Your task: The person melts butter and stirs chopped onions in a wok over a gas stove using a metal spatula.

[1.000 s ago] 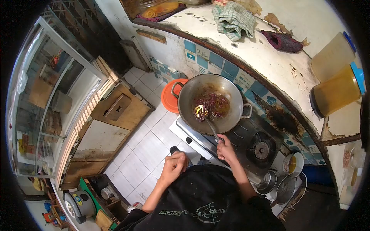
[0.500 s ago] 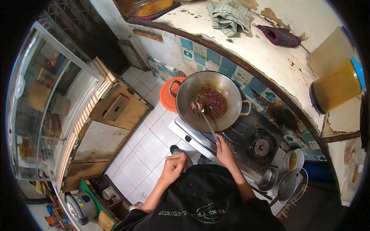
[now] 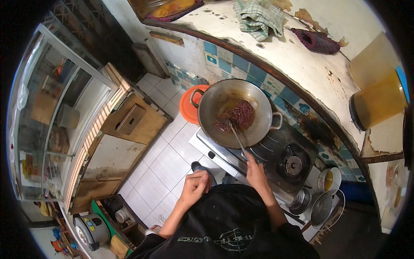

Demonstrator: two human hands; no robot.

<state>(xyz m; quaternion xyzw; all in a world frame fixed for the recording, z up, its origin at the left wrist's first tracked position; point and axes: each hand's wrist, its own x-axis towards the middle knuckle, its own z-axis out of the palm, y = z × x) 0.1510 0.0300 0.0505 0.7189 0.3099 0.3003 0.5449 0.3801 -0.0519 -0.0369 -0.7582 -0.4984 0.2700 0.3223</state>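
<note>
My right hand [image 3: 256, 172] grips the handle of a long metal spatula [image 3: 238, 140]. The spatula's head is down in a wok [image 3: 210, 123], partly hidden by the food. Dark red, thinly sliced pieces, which look like shallots [image 3: 242, 114], lie in oily liquid at the bottom of the wok. The wok has two loop handles and sits on the left side of a gas stove [image 3: 276, 160]. In front of my body, apart from the wok, my left hand [image 3: 195, 188] is closed in a fist; nothing shows in it.
Right of the wok is a bare burner [image 3: 292, 165]. Pots, a strainer [image 3: 321, 209] and a bowl [image 3: 329, 178] stand beyond. An orange lid [image 3: 188, 106] lies behind the wok. A ledge holds a checked cloth [image 3: 258, 19] and an amber-filled container [image 3: 376, 105]. A glass cabinet [image 3: 64, 112] stands left.
The spatula's head, which held a heap of slices, is now lowered among them, and the slices are gathered closer together. My right hand has shifted slightly right; my left hand stays put.
</note>
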